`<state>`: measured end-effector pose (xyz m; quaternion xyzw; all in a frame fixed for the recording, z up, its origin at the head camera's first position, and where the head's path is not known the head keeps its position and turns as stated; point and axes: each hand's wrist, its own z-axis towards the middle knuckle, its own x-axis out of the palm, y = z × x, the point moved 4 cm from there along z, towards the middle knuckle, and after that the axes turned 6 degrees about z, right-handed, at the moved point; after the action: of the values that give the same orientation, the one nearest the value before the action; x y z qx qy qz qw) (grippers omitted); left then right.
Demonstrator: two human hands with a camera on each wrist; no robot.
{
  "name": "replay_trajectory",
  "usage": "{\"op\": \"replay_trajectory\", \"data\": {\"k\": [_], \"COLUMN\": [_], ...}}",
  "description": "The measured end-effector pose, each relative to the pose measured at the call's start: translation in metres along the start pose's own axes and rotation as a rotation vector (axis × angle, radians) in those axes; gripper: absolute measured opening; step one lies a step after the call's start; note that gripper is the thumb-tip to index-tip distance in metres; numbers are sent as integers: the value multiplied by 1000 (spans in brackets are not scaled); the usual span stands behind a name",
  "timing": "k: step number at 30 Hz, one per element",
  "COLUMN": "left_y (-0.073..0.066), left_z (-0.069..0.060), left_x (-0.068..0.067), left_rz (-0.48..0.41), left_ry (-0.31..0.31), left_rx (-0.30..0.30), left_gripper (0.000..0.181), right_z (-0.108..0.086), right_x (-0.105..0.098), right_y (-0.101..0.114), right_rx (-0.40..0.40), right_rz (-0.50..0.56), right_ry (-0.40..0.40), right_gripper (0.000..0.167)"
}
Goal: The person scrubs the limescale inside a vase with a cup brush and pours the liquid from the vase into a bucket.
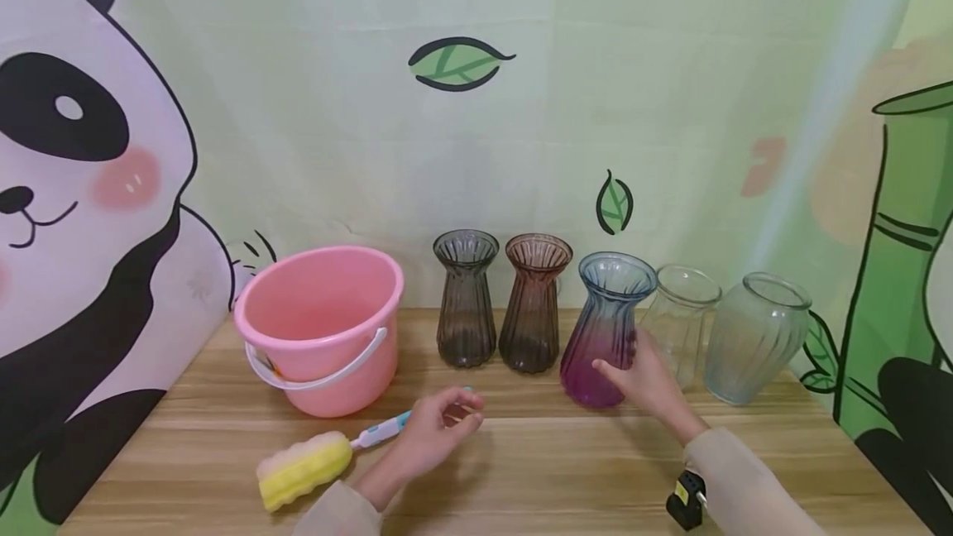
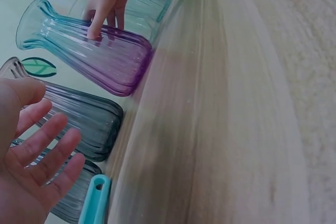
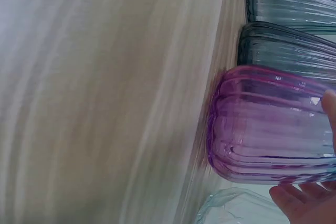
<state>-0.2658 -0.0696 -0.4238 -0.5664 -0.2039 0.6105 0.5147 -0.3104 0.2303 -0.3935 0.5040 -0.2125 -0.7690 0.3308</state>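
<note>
My right hand (image 1: 653, 383) holds a ribbed glass vase (image 1: 601, 346), blue at its flared mouth and purple at its base. In the right wrist view its thumb (image 3: 329, 109) lies on one side of the vase and the other fingers curl round the opposite side. My left hand (image 1: 432, 428) hovers with relaxed, parted fingers and nothing in them. Below it lies a cleaning brush with a yellow and pale pink sponge head (image 1: 305, 468) and a white and turquoise handle (image 1: 381, 431). The handle's turquoise end (image 2: 96, 200) shows in the left wrist view, apart from the fingers.
A grey vase (image 1: 466, 313) and a brownish vase (image 1: 532, 317) stand left of the held one. Two clear glass vases (image 1: 681, 304) (image 1: 755, 346) stand to its right. At left is a pink bucket (image 1: 346, 379) with a white handle. A small black object (image 1: 687, 500) lies near the right sleeve.
</note>
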Motion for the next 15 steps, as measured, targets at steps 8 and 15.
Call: {"op": "replay_trajectory", "data": {"k": [8, 15], "left_y": [6, 5], "left_z": [-4, -5], "left_x": [-1, -1], "left_rz": [25, 3], "left_ry": [12, 13], "left_rx": [-25, -26], "left_gripper": [17, 14], "right_z": [14, 28], "right_x": [3, 6], "right_y": [1, -4], "right_rx": [36, 139], "right_rz": [-81, -97], "right_ry": [-35, -41], "right_gripper": [66, 77]}}
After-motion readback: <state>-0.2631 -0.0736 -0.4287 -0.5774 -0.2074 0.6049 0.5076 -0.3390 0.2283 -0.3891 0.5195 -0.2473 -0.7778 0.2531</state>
